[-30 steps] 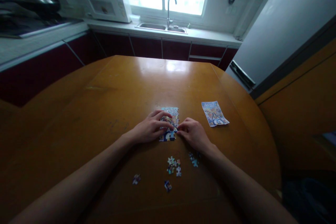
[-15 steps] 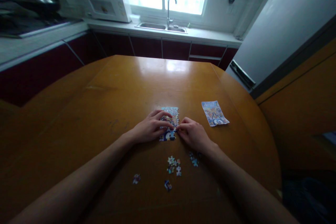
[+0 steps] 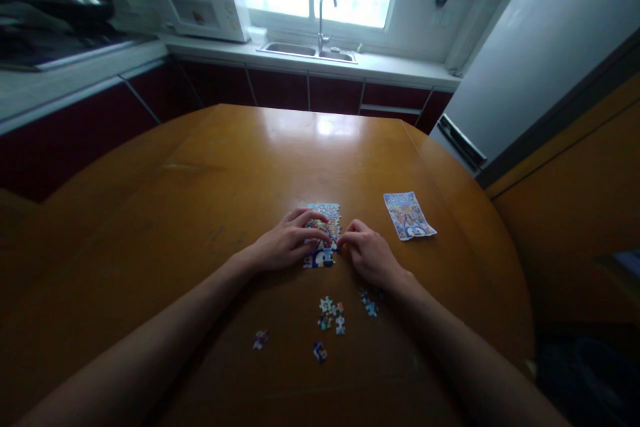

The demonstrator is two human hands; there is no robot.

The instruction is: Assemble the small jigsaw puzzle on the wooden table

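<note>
A partly joined jigsaw puzzle (image 3: 323, 209) lies flat on the wooden table, light blue at the far end and dark blue at the near end. My left hand (image 3: 286, 240) rests over its left side, fingers spread and lying on the pieces, hiding much of the middle. At the puzzle's right edge, my right hand (image 3: 367, 250) has thumb and forefinger pinched at a small dark blue puzzle piece (image 3: 335, 247), mostly covered by the fingertips. Nearer to me lie a cluster of loose pieces (image 3: 327, 312), more pieces (image 3: 370, 307) beside my right wrist, and pieces further apart (image 3: 320, 351).
A creased picture sheet (image 3: 409, 216) lies right of my right hand. Another loose piece (image 3: 260, 339) is near my left forearm. Beyond the wooden table (image 3: 280, 153) stand a counter with a sink (image 3: 290, 49), a microwave (image 3: 200, 12) and a pan (image 3: 65, 0).
My right hand has shifted very slightly away from me and to the right at the puzzle's edge. My left hand stays almost where it was; the loose pieces have not moved.
</note>
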